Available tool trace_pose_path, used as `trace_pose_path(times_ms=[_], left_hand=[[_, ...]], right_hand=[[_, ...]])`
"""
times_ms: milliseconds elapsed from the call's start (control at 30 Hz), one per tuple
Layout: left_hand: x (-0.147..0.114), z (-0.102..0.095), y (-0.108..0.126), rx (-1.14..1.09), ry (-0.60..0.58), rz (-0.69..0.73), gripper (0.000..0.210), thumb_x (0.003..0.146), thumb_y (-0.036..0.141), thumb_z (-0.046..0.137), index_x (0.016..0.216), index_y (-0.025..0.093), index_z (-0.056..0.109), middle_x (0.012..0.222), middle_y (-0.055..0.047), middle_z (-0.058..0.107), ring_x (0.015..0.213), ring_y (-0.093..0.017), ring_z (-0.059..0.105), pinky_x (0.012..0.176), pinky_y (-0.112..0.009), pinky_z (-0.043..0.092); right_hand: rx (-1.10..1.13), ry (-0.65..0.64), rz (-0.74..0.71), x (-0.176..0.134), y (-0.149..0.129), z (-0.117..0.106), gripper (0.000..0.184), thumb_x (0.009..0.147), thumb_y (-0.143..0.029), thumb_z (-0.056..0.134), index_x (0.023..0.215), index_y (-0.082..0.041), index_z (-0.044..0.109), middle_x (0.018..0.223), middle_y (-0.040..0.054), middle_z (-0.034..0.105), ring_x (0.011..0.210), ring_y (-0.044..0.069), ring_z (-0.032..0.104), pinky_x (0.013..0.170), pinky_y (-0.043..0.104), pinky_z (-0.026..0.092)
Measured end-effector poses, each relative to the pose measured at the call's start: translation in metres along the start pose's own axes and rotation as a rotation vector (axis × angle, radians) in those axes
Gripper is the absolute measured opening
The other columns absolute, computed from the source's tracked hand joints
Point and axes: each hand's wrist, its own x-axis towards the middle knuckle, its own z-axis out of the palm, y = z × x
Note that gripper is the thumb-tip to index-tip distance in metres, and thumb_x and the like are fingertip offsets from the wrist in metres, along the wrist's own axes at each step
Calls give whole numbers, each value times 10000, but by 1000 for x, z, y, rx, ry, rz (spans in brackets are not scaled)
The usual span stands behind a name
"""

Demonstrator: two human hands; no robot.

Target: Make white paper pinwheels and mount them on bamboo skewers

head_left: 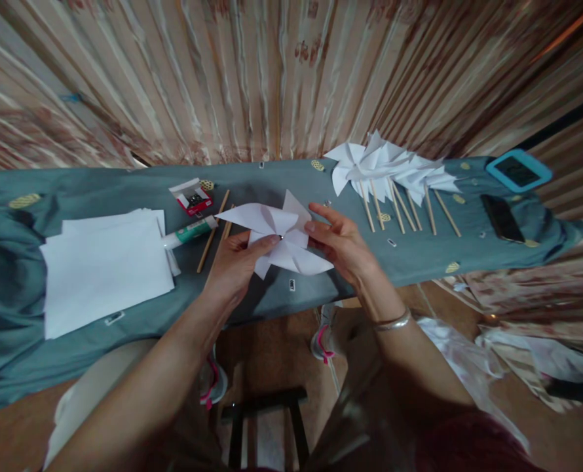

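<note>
A paper stack (107, 269) lies at the left of the table (36, 367), then a glue stick (189, 232) and sticks (213, 231). The left hand (235, 265) and right hand (343, 242) both pinch a pinwheel (280, 237) above the table's near edge — thumbs at its centre. Right — finished pinwheels (390, 174), a phone (502, 217).

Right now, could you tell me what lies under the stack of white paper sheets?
Under the stack of white paper sheets lies the teal tablecloth; anything directly beneath the sheets is covered.
</note>
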Motion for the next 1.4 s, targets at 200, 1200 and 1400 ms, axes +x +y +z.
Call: trace_pose_path(times_ms=[200,1200,1400], left_hand=[[0,0,-1,-24,3,19,182,543,258,812,670,167,717,711,-7,717,662,-133,617,688,-269,485],[-3,-6,0,320,56,78,205,521,298,806,622,145,715,599,-7,687,572,-149,595,543,-251,452],[-3,-9,-1,305,1,93,238,533,336,808,649,146,723,613,-5,681,591,-148,592,560,-248,449]], right_hand=[[80,-118,10,-3,-6,1,500,582,-454,820,984,-214,647,898,28,748,847,206,709,773,352,585],[-140,-81,-135,-5,2,9,586,503,-297,875,1033,-168,662,783,-6,712,673,154,635,642,286,537],[-261,-38,-182,-6,4,5,592,546,-343,861,1081,-171,672,900,40,739,794,208,673,723,338,553]])
